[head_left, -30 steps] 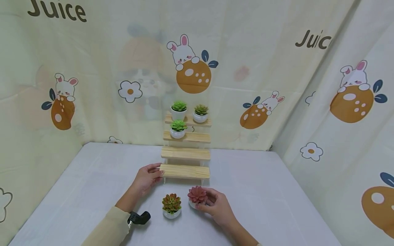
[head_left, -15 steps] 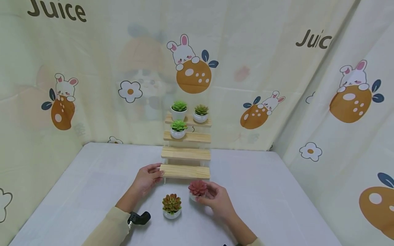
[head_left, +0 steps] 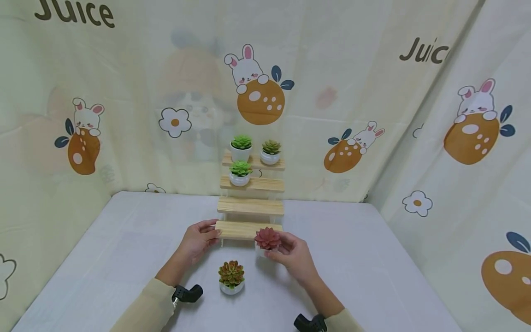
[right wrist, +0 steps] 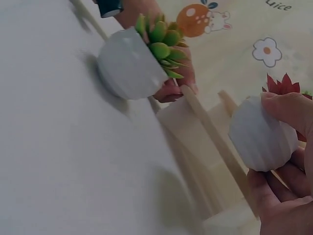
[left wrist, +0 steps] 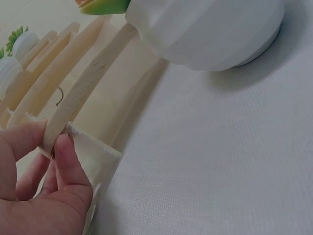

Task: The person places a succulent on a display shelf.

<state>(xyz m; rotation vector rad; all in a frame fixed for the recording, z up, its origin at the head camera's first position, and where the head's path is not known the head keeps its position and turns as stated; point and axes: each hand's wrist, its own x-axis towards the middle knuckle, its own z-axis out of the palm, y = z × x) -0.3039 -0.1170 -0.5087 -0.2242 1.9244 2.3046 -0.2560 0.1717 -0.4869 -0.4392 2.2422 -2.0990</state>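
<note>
My left hand [head_left: 197, 243] pinches the left end of the lowest board of a tiered wooden plant stand [head_left: 236, 228], thumb and fingers on either face in the left wrist view. My right hand [head_left: 297, 259] grips a potted red succulent [head_left: 267, 238] by its white ribbed pot [right wrist: 261, 134]. It is off the table, in front of the lowest board's right end. A reddish-green potted succulent [head_left: 231, 275] stands on the table between the forearms. Higher on the stand, a green succulent [head_left: 240, 173] is on the second board from the top.
The top board carries a bright green succulent [head_left: 241, 147] and a duller green one [head_left: 271, 152]. A white cloth covers the table [head_left: 348, 249]. Behind hangs a printed curtain [head_left: 323, 55]. Each wrist wears a black camera, such as the left wrist camera [head_left: 188, 293].
My right hand has lifted the red succulent up and forward, from the table toward the lowest board. My left hand stays at the board's end.
</note>
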